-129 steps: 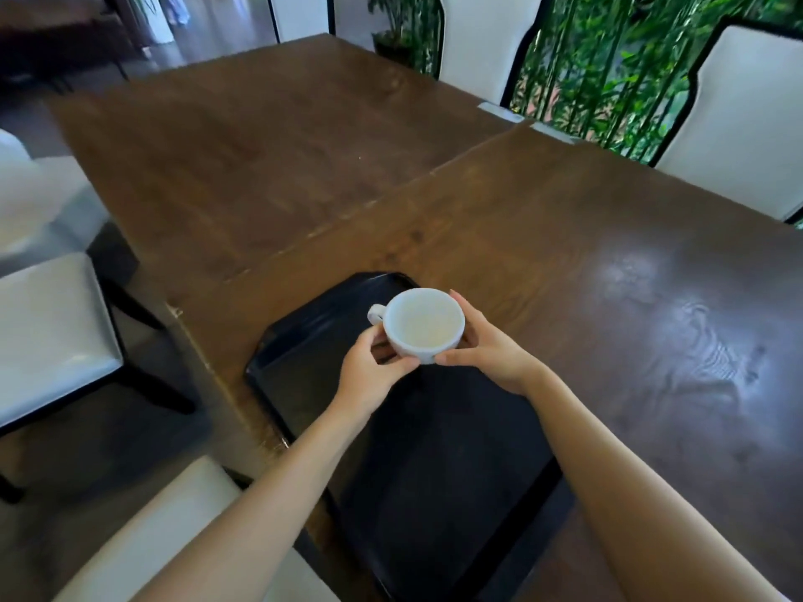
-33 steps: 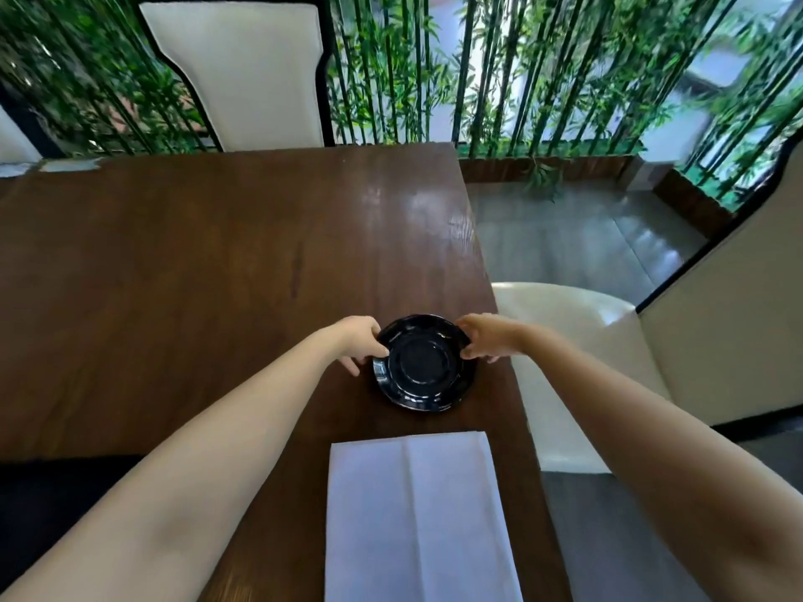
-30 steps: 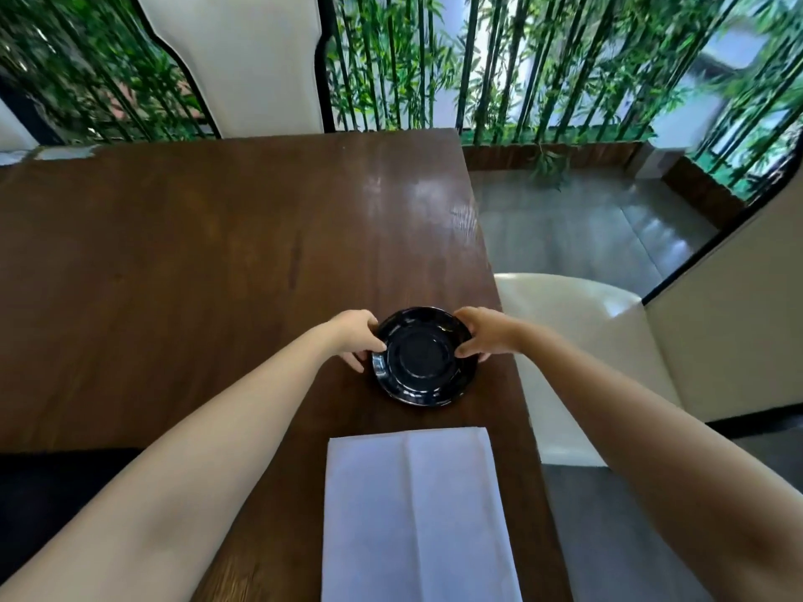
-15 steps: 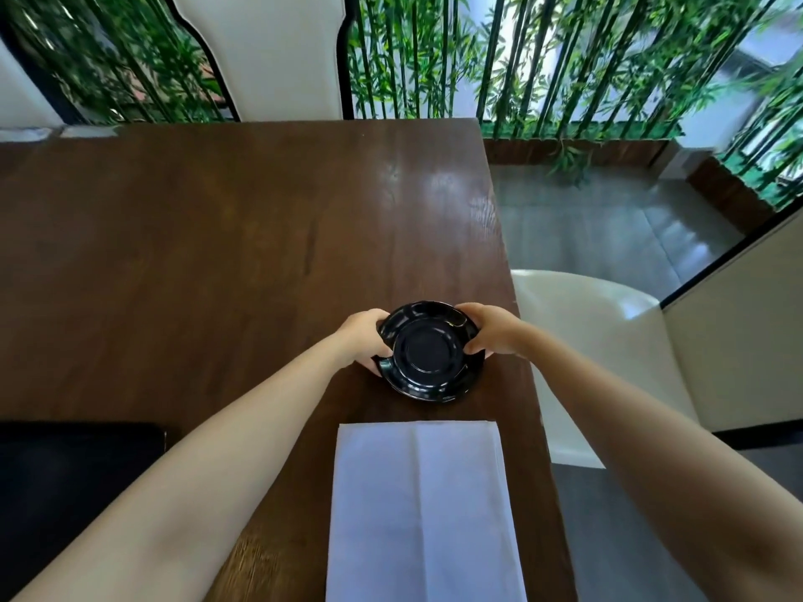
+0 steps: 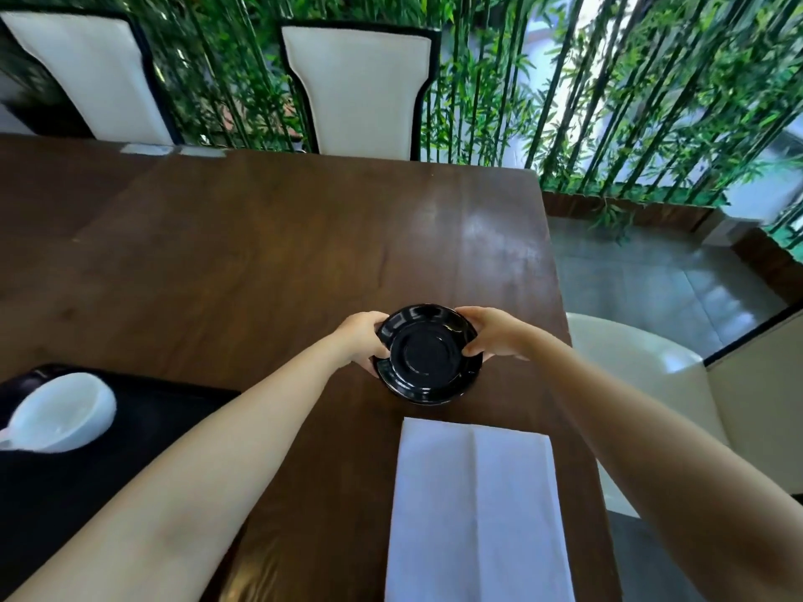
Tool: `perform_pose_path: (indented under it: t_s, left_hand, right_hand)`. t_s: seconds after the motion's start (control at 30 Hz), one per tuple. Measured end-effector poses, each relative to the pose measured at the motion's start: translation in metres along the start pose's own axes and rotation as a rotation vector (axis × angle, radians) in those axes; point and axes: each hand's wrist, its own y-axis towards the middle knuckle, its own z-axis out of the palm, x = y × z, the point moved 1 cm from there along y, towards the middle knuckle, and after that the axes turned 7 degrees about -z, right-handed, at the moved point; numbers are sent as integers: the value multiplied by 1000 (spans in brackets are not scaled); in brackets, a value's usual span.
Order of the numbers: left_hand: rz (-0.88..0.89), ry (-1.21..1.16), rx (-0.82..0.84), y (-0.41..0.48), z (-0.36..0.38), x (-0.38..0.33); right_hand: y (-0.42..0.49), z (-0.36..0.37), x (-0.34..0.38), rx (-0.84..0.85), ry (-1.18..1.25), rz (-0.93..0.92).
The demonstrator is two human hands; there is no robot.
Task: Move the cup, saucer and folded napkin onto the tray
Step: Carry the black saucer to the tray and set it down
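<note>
A glossy black saucer (image 5: 428,354) is held just above the brown table near its right edge. My left hand (image 5: 360,338) grips its left rim and my right hand (image 5: 495,336) grips its right rim. A white folded napkin (image 5: 473,510) lies flat on the table right in front of the saucer, closer to me. At the far left, the white cup (image 5: 58,412) rests on the black tray (image 5: 143,432), partly cut off by the frame edge.
The wooden table (image 5: 260,262) ends at a right edge beside a cream chair seat (image 5: 630,358). Two white high-backed chairs (image 5: 360,89) stand along the far side, in front of bamboo plants.
Both hands have closed on the saucer's rim and raised it slightly. The view has swung left, so the tray with the cup on it now shows at the left.
</note>
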Motion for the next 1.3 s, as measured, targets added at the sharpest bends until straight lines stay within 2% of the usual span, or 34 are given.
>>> perform_pose_path:
  t_s: [0.13,0.57,0.8,0.97,1.3]
  left_hand:
    - [0,-38,-50,-20,-28,18]
    - [29,-123,-200,-92,-119,79]
    - [85,-187,-326,-145,-173,119]
    - [121,-329,-351,-187,-204,160]
    - [-34,-524,-462,-242,-243,262]
  right_hand:
    - [3,18,36,12,-100,-49]
    - [6,73,149,37,-170,-237]
    - [3,109,209,48,-59,-330]
    - [-2,142,252,118,66,-393]
    - [1,241,303,324,305,-355]
